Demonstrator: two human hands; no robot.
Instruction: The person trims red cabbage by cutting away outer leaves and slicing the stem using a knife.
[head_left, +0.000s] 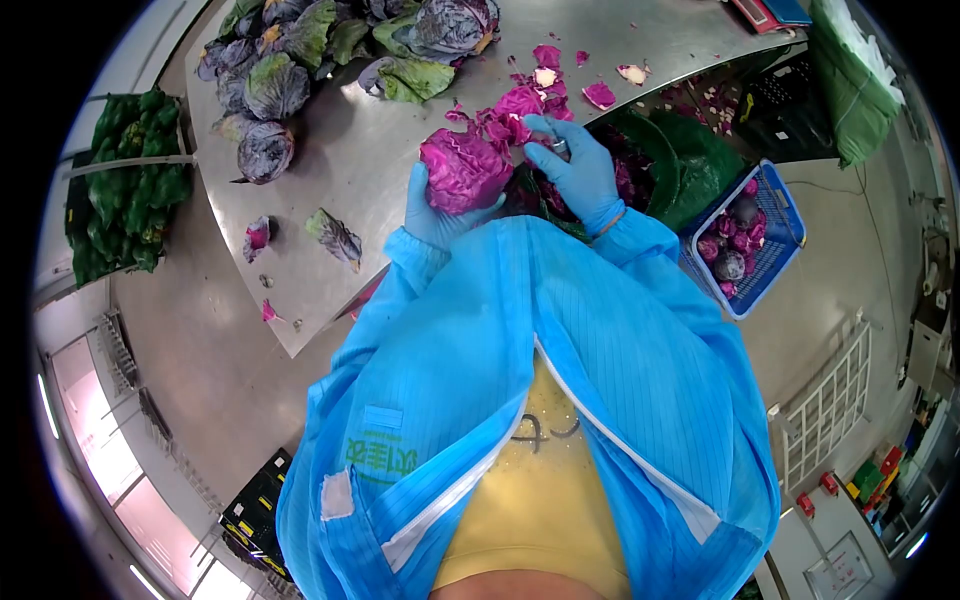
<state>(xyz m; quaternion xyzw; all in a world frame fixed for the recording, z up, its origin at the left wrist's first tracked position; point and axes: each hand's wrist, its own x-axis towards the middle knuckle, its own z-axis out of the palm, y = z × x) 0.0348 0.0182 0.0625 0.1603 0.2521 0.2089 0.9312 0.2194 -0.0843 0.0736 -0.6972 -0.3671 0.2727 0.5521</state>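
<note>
My left hand (428, 217), in a blue glove, cups a peeled red cabbage (465, 170) from its left side and below, over the edge of the metal table. To its right, my right hand (582, 172), also gloved, is closed around a small tool with a metallic part (560, 148); its working end does not show clearly. Torn purple trimmings (520, 104) lie just beyond the hands. Several untrimmed cabbages (277, 87) with dull outer leaves are heaped at the far left of the table.
A blue basket (770, 272) with several cabbages stands on the floor at right. Beside it is a dark green sack (690, 165). Loose leaves (335, 238) lie on the metal table (350, 130). Green net bags (130, 185) stand at far left.
</note>
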